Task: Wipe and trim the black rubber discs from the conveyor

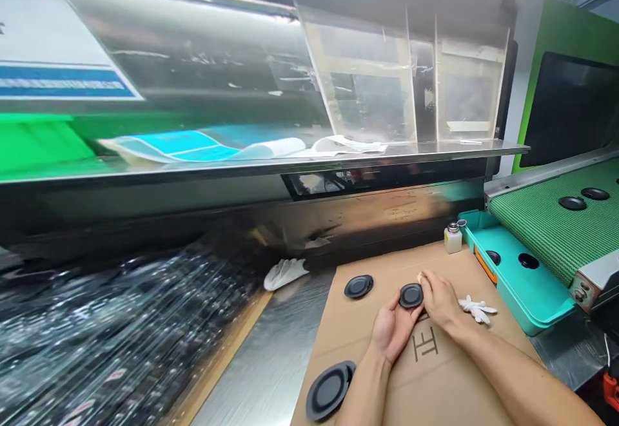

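Observation:
My left hand (391,330) holds a small black disc-shaped part (411,295) with a raised rim and a recessed centre. My right hand (439,300) is bent against the disc's right edge, its fingers closed. Something small and pale (420,277) shows at its fingertips; I cannot tell what it is. Both hands are above a flat cardboard sheet (459,374) with dark printed marks. To the left on the sheet lie a similar black part (358,286) and, nearer me, a larger black round part (331,390). A white glove (478,309) rests beside my right wrist.
A teal tray (532,319) holding black parts stands below a green conveyor belt (541,223) that carries more. Near the tray is a small white bottle (453,239). Clear plastic-wrapped goods (120,342) fill the left side. A metal shelf (242,171) spans the back.

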Action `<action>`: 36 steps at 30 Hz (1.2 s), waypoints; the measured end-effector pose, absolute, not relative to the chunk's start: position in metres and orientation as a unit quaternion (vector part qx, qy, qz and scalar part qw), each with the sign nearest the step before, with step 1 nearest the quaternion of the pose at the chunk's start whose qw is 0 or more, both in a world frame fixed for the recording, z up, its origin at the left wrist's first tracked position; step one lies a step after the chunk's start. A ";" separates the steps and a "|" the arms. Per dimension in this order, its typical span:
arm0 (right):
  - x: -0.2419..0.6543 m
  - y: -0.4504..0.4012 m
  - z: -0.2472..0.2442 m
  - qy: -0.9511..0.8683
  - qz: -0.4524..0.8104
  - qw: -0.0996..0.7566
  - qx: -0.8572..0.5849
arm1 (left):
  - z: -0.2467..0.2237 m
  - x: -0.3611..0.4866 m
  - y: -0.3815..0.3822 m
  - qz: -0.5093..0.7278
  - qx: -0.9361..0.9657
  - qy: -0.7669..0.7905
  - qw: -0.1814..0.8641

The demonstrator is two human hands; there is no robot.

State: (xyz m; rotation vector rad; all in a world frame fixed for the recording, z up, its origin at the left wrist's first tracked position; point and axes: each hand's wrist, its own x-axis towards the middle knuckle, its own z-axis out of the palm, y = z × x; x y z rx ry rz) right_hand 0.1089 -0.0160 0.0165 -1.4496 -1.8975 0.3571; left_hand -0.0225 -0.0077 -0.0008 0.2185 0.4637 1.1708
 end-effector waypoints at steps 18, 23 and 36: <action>0.130 -0.015 0.036 -0.690 0.177 0.350 -0.608 | 0.006 -0.020 -0.012 0.559 0.117 0.248 0.783; 0.119 -0.033 0.039 -0.751 0.135 0.229 -0.604 | 0.007 -0.020 -0.011 0.565 0.111 0.242 0.781; 0.092 -0.035 0.055 -0.692 0.082 0.099 -0.710 | -0.002 -0.009 -0.015 0.606 0.176 0.269 0.727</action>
